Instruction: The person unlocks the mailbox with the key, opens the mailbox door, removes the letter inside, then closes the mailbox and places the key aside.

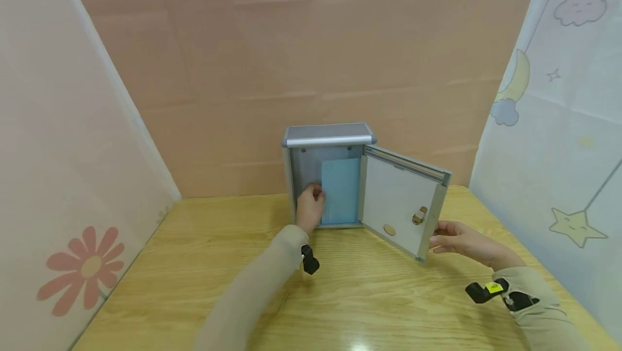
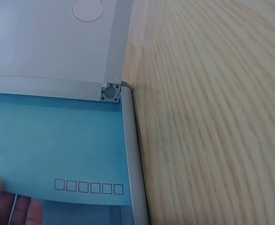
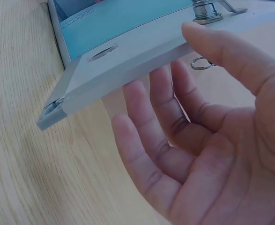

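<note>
A grey metal mailbox [image 1: 330,134] stands at the back of the table, its hinged door [image 1: 400,200] swung out to the right. Inside it a light-blue envelope [image 1: 341,191] stands upright against the right side; a row of small red boxes is printed on it in the left wrist view. My left hand [image 1: 310,208] reaches into the mailbox and pinches the envelope's left edge, thumb in front and fingers behind. With my right hand [image 1: 461,240] I hold the door's free edge between thumb and fingers, as the right wrist view [image 3: 207,131] shows.
A brass-coloured lock [image 1: 419,215] sits on the door's inner face, with a metal ring [image 3: 202,63] on the outer side. The wooden table [image 1: 204,264] lies under everything. Patterned cloths hang at left and right, and a plain brownish-pink cloth [image 1: 218,70] hangs behind.
</note>
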### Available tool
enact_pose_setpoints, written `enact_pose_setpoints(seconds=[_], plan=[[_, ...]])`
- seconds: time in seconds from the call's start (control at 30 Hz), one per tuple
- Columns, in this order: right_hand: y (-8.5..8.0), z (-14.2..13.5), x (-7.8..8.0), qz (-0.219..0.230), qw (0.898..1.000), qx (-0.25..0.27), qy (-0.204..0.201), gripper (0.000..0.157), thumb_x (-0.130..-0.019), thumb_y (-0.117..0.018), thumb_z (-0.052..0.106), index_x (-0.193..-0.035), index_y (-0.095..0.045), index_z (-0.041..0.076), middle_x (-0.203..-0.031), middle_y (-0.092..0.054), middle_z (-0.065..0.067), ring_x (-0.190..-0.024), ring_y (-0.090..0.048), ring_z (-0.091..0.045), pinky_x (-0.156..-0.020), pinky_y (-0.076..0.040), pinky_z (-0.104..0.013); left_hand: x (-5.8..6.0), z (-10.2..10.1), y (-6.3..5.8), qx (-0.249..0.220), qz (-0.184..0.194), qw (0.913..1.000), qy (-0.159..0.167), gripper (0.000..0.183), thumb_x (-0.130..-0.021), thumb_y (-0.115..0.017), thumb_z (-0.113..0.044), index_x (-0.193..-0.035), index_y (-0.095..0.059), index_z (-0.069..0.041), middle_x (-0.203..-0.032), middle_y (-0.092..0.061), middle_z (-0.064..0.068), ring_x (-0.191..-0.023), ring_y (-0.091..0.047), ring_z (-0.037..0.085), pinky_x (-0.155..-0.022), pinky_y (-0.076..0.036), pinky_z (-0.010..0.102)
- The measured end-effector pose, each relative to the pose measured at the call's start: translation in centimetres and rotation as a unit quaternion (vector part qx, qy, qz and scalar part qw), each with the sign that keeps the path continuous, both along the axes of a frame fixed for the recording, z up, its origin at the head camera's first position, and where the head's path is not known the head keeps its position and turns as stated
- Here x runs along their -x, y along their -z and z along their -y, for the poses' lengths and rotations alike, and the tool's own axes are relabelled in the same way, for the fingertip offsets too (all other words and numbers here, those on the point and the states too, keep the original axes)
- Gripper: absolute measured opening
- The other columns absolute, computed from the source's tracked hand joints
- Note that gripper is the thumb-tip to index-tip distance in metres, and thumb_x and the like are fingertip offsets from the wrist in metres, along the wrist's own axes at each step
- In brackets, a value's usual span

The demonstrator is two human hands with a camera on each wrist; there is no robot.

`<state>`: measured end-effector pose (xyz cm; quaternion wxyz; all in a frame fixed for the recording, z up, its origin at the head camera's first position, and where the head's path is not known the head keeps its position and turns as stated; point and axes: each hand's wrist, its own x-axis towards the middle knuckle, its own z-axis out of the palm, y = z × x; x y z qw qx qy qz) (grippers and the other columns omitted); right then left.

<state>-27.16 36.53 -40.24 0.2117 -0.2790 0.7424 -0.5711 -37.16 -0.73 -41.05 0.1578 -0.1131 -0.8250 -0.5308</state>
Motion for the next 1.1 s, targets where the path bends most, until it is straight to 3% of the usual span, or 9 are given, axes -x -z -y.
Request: enact_pose_setpoints(seconds=[0.27,0.4,0.5,0.57,0.73,0.83,0.93,1.0,1.1], plan=[[0.2,-0.1,-0.1,0.021,1.0,0.006,0.001,0.049,-0.103,-0.041,0.006,-0.142,-0.022,-0.019,-0.126,-0.057,0.011,-0.113,-0.06,-0.008,-0.094,-0.05,-0.027,-1.5,2.2,-2.3,0.052,-0.062,0.9961,0.034,0.009,-0.097,-0.058,-0.008,-0.101,-0.062,-0.002,-0.092,-0.064,0.011,-0.078,-0.058,0.02,-0.068,-0.049,0.03],[0.1,-0.2,-0.1,0.02,1.0,0.0,0.002,0.049,-0.103,-0.041,0.006,-0.141,-0.023,-0.019,-0.126,-0.057,0.012,-0.112,-0.06,-0.007,-0.093,-0.051,-0.026,-2.9,4.2,-4.5,0.083,-0.037,0.9932,0.072,0.006,-0.098,-0.055,-0.005,-0.101,-0.057,-0.001,-0.09,-0.06,0.011,-0.076,-0.052,0.018,-0.067,-0.046,0.03],[0.1,-0.2,-0.1,0.022,1.0,-0.003,0.004,0.049,-0.103,-0.041,0.007,-0.141,-0.024,-0.019,-0.125,-0.057,0.012,-0.112,-0.06,-0.006,-0.093,-0.051,-0.026,-3.8,6.4,-5.7,0.089,0.012,0.985,0.147,0.004,-0.098,-0.053,-0.003,-0.098,-0.054,0.0,-0.087,-0.055,0.009,-0.074,-0.049,0.017,-0.069,-0.047,0.032],[0.1,-0.3,0.0,0.022,1.0,-0.005,0.005,0.049,-0.103,-0.041,0.008,-0.141,-0.025,-0.019,-0.125,-0.057,0.012,-0.112,-0.06,-0.006,-0.092,-0.051,-0.026,-4.3,8.4,-6.2,0.074,0.058,0.97,0.224,0.005,-0.099,-0.051,-0.004,-0.097,-0.052,0.001,-0.085,-0.052,0.008,-0.076,-0.05,0.017,-0.073,-0.049,0.035],[0.0,-0.2,0.1,0.023,1.0,-0.005,0.005,0.046,-0.103,-0.041,0.007,-0.141,-0.028,-0.015,-0.126,-0.057,0.014,-0.113,-0.059,-0.005,-0.092,-0.051,-0.027,-4.3,14.4,-6.5,-0.012,0.143,0.9021,0.407,0.008,-0.101,-0.047,-0.007,-0.105,-0.054,-0.008,-0.096,-0.058,0.001,-0.089,-0.058,0.014,-0.086,-0.051,0.037],[0.0,-0.2,0.1,0.021,1.0,-0.003,0.003,0.045,-0.103,-0.041,0.006,-0.141,-0.03,-0.014,-0.126,-0.056,0.014,-0.113,-0.059,-0.005,-0.092,-0.051,-0.028,-3.4,17.9,-6.0,-0.11,0.155,0.8619,0.47,0.028,-0.104,-0.034,-0.001,-0.114,-0.057,-0.014,-0.107,-0.063,-0.004,-0.097,-0.062,0.01,-0.087,-0.051,0.03],[-0.1,-0.2,0.1,0.018,1.0,-0.007,0.003,0.047,-0.103,-0.042,0.007,-0.141,-0.027,-0.017,-0.126,-0.056,0.014,-0.113,-0.059,-0.005,-0.092,-0.051,-0.027,-2.4,20.8,-5.0,-0.213,0.162,0.8236,0.5,0.044,-0.104,-0.019,0.004,-0.121,-0.056,-0.013,-0.114,-0.065,-0.002,-0.102,-0.064,0.012,-0.088,-0.052,0.027],[-0.1,-0.2,0.1,0.017,1.0,-0.012,0.006,0.05,-0.103,-0.042,0.008,-0.141,-0.023,-0.02,-0.126,-0.056,0.013,-0.113,-0.059,-0.004,-0.092,-0.051,-0.027,-1.9,22.4,-4.3,-0.261,0.176,0.8105,0.494,0.048,-0.104,-0.014,0.004,-0.123,-0.055,-0.01,-0.116,-0.067,0.001,-0.103,-0.065,0.013,-0.088,-0.052,0.028],[-0.1,-0.2,0.1,0.019,0.999,-0.022,0.016,0.052,-0.103,-0.042,0.009,-0.138,-0.022,-0.023,-0.123,-0.057,0.011,-0.11,-0.061,-0.006,-0.092,-0.051,-0.026,-1.7,24.1,-3.0,-0.278,0.217,0.8273,0.437,0.042,-0.105,-0.017,0.001,-0.116,-0.056,-0.011,-0.109,-0.068,0.0,-0.097,-0.065,0.012,-0.084,-0.052,0.026]])
